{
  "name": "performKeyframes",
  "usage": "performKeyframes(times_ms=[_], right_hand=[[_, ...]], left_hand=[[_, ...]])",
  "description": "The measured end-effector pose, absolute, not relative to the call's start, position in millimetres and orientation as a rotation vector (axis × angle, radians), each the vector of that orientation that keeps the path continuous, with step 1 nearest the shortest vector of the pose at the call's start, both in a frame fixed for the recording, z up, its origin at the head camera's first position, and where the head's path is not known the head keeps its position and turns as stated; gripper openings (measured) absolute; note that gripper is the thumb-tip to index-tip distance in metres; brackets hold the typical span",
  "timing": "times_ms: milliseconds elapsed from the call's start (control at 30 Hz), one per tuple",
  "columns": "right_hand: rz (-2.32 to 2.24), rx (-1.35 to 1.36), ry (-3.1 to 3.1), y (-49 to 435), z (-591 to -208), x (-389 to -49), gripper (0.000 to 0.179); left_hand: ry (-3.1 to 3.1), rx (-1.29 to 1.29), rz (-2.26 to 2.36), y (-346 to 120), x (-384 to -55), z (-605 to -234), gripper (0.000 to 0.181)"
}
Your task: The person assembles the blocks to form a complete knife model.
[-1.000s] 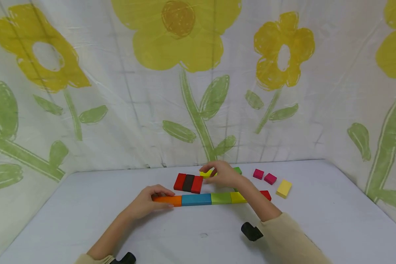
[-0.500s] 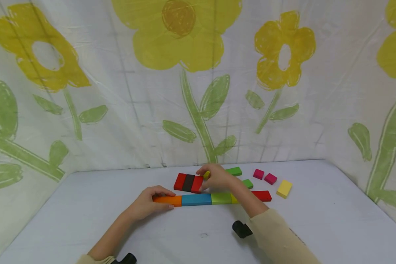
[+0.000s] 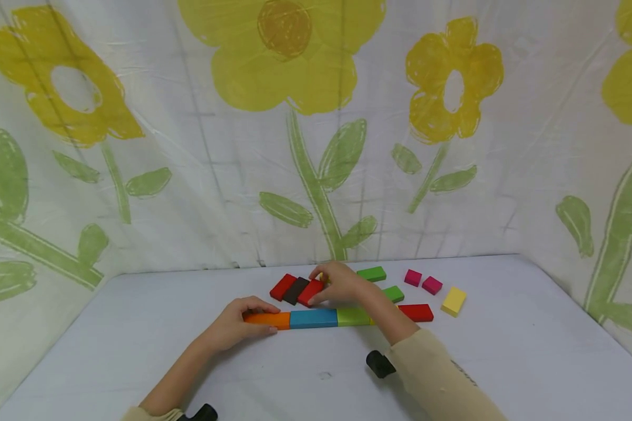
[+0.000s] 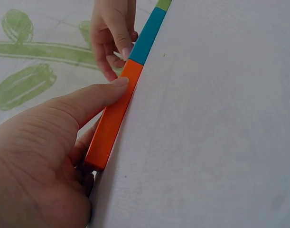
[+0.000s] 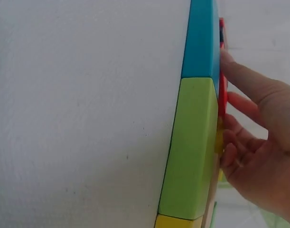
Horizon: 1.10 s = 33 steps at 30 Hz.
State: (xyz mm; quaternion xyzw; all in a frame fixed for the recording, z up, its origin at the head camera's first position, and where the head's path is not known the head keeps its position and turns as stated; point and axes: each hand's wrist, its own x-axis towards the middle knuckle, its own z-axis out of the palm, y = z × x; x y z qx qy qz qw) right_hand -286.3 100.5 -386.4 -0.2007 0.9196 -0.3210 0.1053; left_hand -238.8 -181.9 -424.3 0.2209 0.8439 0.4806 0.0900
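Along the white table lies a row of wooden blocks: orange point(image 3: 281, 320), blue point(image 3: 313, 318) and light green point(image 3: 354, 316), with a red block point(image 3: 420, 313) at its right end. A yellow piece of the row point(image 5: 175, 222) is mostly behind the right forearm in the head view. My left hand point(image 3: 242, 318) grips the orange block, thumb on its near side. Behind the row, my right hand point(image 3: 343, 283) holds a red block point(image 3: 309, 291) between thumb and fingers. Beside that lie a dark brown block point(image 3: 296, 290) and another red block point(image 3: 282, 287), slanted together.
Two green blocks point(image 3: 371, 273) lie behind and beside the right wrist. Farther right are two small pink blocks point(image 3: 413, 278) and a pale yellow block point(image 3: 454, 301). A flower-printed curtain point(image 3: 221, 175) hangs behind the table.
My right hand has moved left and closed on the nearer red block. The red, brown and red blocks have turned to a slant and shifted slightly. My left hand stays on the orange block.
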Motion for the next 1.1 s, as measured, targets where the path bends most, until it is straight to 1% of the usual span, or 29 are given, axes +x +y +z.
performKeyframes(times_ms=[200, 467, 733, 933, 1100], right_hand=[[-0.952, -0.550, 2.762, 98.1, -387.5, -287.6, 0.048], [-0.982, -0.525, 2.802, 98.9, -390.8, -288.7, 0.037], [-0.944, -0.617, 2.820, 101.0, -393.4, -288.2, 0.031], [-0.998, -0.613, 2.802, 100.8, -392.8, -286.5, 0.023], [-1.014, -0.620, 2.802, 102.0, -394.0, -286.0, 0.023]], left_hand=[[2.517, 0.663, 1.422, -180.7, -238.5, -423.4, 0.032], [2.505, 0.646, 1.432, -179.8, -237.6, -422.4, 0.033], [2.517, 0.637, 1.421, -180.3, -237.0, -422.3, 0.033], [2.522, 0.634, 1.422, -180.5, -236.6, -422.2, 0.033], [2.521, 0.627, 1.418, -180.3, -236.3, -421.7, 0.033]])
